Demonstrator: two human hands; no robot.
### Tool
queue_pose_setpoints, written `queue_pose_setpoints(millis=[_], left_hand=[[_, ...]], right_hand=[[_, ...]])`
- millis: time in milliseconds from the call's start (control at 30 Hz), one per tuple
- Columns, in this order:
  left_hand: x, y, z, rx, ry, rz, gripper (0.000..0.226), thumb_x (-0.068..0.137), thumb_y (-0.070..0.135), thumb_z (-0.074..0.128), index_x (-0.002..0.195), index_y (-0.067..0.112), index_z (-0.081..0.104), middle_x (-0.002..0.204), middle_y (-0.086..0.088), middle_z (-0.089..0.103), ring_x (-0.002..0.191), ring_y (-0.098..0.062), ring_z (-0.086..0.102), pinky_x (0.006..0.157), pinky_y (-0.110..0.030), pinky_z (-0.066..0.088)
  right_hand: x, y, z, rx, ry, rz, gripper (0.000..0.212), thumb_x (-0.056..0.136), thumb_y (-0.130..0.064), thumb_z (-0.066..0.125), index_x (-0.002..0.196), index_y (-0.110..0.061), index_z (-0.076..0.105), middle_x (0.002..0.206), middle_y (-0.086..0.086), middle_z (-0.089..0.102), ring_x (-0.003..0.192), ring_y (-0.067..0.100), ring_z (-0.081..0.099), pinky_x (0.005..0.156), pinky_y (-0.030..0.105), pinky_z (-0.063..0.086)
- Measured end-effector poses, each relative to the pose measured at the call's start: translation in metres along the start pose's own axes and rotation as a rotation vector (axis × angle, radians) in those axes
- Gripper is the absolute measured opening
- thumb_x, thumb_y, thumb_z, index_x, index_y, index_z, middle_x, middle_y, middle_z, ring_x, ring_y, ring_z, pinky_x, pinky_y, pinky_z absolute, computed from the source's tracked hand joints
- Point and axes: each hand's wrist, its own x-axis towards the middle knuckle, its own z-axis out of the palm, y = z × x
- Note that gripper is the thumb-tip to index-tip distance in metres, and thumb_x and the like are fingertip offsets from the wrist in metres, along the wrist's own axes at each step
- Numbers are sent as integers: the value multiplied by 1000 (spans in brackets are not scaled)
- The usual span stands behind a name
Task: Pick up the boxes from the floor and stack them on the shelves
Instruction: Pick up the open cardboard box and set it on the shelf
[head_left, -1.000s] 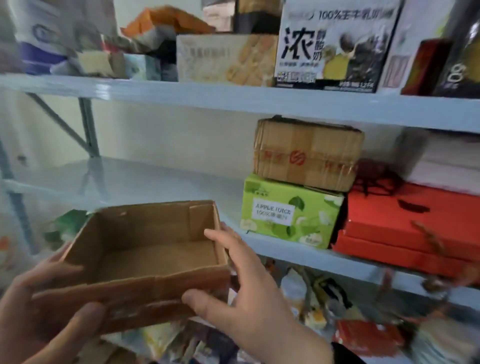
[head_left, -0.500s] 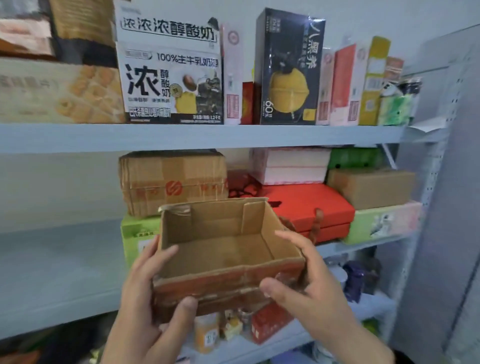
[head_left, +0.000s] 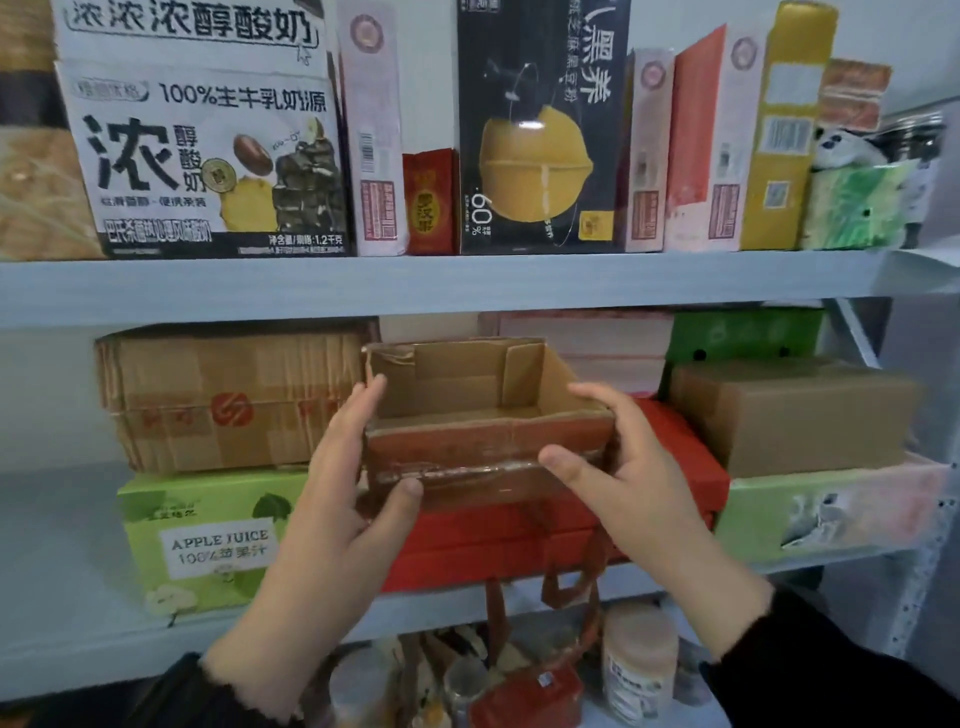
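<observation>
Open cardboard box (head_left: 467, 415): clasped at both ends by left hand (head_left: 343, 478) and right hand (head_left: 634, 478); placing step; red gift boxes (head_left: 670, 467) beneath the grip judged next resting place.

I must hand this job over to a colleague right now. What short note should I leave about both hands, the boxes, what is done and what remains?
Hands: left hand and right hand both grip the open cardboard box by its side walls, thumbs on the front.
Position: the box is at the middle shelf, over the red boxes, right of the closed cardboard box. I cannot tell whether it rests on them.
Done: the box is up at shelf height.
Left: set it down and release it. The floor is out of view.
</observation>
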Motion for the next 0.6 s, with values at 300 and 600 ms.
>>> queue_pose_setpoints(millis=[300, 600], left_hand=[[-6, 3, 68, -109, 43, 4, 77, 77, 53, 64, 146, 63, 33, 157, 10, 41, 146, -22, 41, 113, -53, 40], [49, 75, 202, -74, -185, 219, 81, 96, 33, 62, 142, 72, 9, 166, 26, 5, 123, 32, 30, 84, -6, 43]], right_hand=[[2, 34, -71, -61, -72, -48, 52, 78, -64, 66, 125, -65, 44, 128, -38, 55, 113, -9, 58, 91, 18, 48], [15, 80, -219, 20, 232, 9, 49, 92, -25, 69, 134, -44, 53, 115, -16, 69, 109, 5, 67, 85, 22, 56]])
